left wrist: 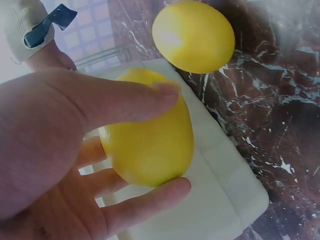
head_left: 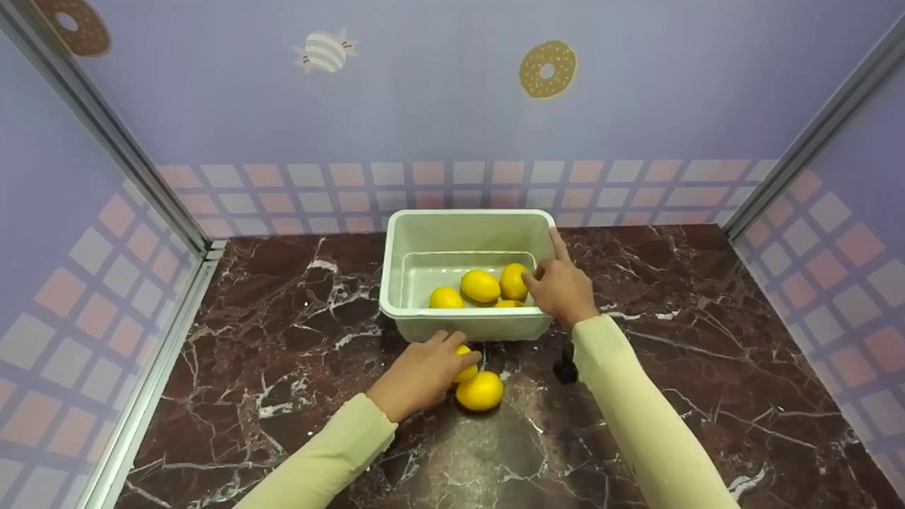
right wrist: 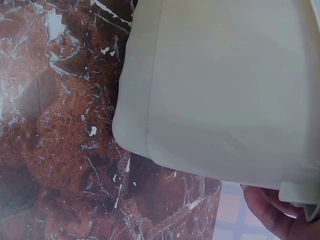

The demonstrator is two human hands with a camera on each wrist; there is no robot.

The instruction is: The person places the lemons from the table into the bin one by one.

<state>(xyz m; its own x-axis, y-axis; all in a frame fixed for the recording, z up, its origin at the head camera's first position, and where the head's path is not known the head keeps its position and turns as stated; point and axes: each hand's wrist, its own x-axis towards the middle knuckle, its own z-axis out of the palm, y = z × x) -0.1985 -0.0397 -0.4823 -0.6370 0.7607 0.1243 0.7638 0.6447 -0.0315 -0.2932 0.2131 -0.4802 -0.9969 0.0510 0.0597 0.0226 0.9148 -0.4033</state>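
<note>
My left hand (head_left: 424, 371) holds a lemon (left wrist: 150, 145) in front of the white plastic bin (head_left: 470, 326). In the left wrist view the thumb lies across the lemon and the fingers reach round its other side. Another lemon (head_left: 481, 392) rests on the table just beside the held one. My right hand (head_left: 568, 290) grips the bin's right rim, one finger stretched along it. Its fingers (right wrist: 267, 212) show under the rim in the right wrist view. Several lemons (head_left: 481, 285) lie inside the bin, toward its near and right sides; the near wall partly hides some.
The bin stands on a dark red marbled table (head_left: 304, 382), close to the back wall (head_left: 438, 106). Purple side panels with metal frame strips (head_left: 152, 396) enclose the table left and right. A small black object (head_left: 565, 367) shows by the right wrist.
</note>
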